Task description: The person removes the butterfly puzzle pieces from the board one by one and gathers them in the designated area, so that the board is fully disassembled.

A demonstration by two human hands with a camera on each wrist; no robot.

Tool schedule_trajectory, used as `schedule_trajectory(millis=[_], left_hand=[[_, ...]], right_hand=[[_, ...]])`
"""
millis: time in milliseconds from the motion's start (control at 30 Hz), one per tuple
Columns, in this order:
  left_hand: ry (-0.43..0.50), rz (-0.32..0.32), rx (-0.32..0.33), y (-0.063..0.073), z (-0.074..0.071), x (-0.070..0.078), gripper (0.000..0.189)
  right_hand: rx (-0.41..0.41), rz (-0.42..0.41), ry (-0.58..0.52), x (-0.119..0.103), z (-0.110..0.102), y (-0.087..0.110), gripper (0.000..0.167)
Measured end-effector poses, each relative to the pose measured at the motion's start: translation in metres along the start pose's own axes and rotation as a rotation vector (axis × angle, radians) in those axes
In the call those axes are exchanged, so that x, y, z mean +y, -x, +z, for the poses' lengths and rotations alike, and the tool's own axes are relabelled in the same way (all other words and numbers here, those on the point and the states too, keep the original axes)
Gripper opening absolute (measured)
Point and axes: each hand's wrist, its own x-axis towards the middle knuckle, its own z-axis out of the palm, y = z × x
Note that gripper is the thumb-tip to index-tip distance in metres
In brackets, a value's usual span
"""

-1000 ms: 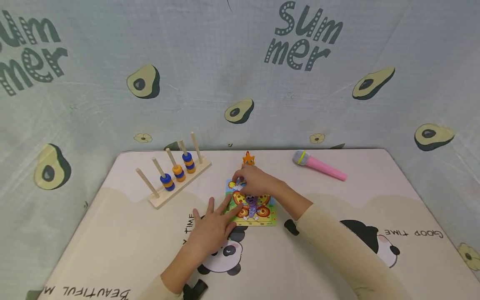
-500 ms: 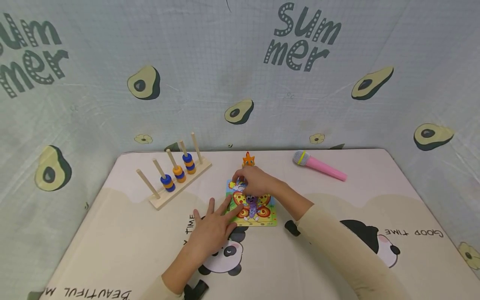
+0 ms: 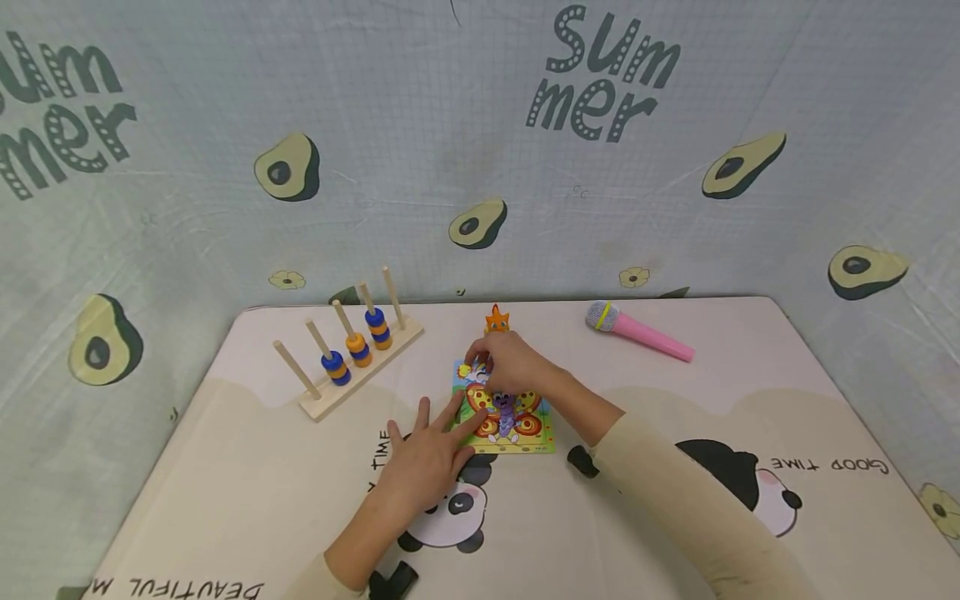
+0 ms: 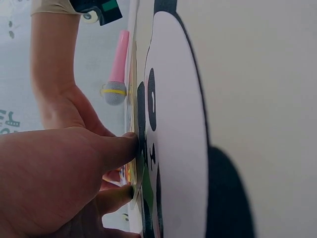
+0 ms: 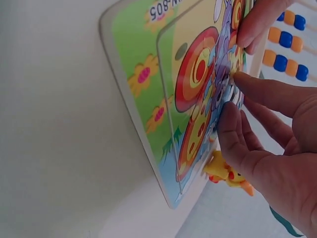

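Note:
A butterfly jigsaw puzzle (image 3: 514, 423) in a thin flat board lies on the table, colourful with a green and yellow border. Spread wide, my left hand (image 3: 422, 465) rests at its lower left, with fingertips on the board's left part. In the left wrist view its thumb (image 4: 121, 148) touches near the board's edge. My right hand (image 3: 513, 364) reaches over the top of the puzzle with curled fingers. The right wrist view has its thumb and forefinger (image 5: 231, 119) on either side of a small blue-and-white puzzle piece (image 5: 229, 95), mostly hidden by the fingers.
Behind the puzzle stands an orange toy figure (image 3: 497, 318). A wooden peg rack (image 3: 322, 405) with blue and orange beads sits back left. Toward the back right lies a pink toy microphone (image 3: 651, 336). A printed cloth (image 3: 225, 500) covers the table.
My right fingers shift very slightly at the top of the puzzle. The left hand stays in place, and the puzzle does not visibly move.

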Motion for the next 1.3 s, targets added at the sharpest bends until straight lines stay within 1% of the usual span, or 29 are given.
schedule_trajectory(millis=[333,600,800,1100,1300], left_hand=[[0.005,0.003,-0.001,0.001,0.0,0.0,0.049],[-0.003,0.001,0.005,0.0,0.001,-0.001,0.048],[-0.008,0.003,0.003,0.001,0.0,0.0,0.049],[-0.006,0.004,0.001,0.002,0.0,0.0,0.049],[-0.006,0.001,-0.002,0.002,-0.001,0.001,0.049]], right_hand=[[0.05,0.047,-0.003,-0.004,0.005,-0.001,0.04],[0.076,0.069,-0.067,-0.003,0.005,0.001,0.042],[0.088,0.075,-0.089,-0.002,0.005,0.003,0.041],[0.094,0.098,-0.103,0.003,0.004,0.01,0.039],[0.093,0.113,-0.13,0.008,-0.003,0.02,0.039]])
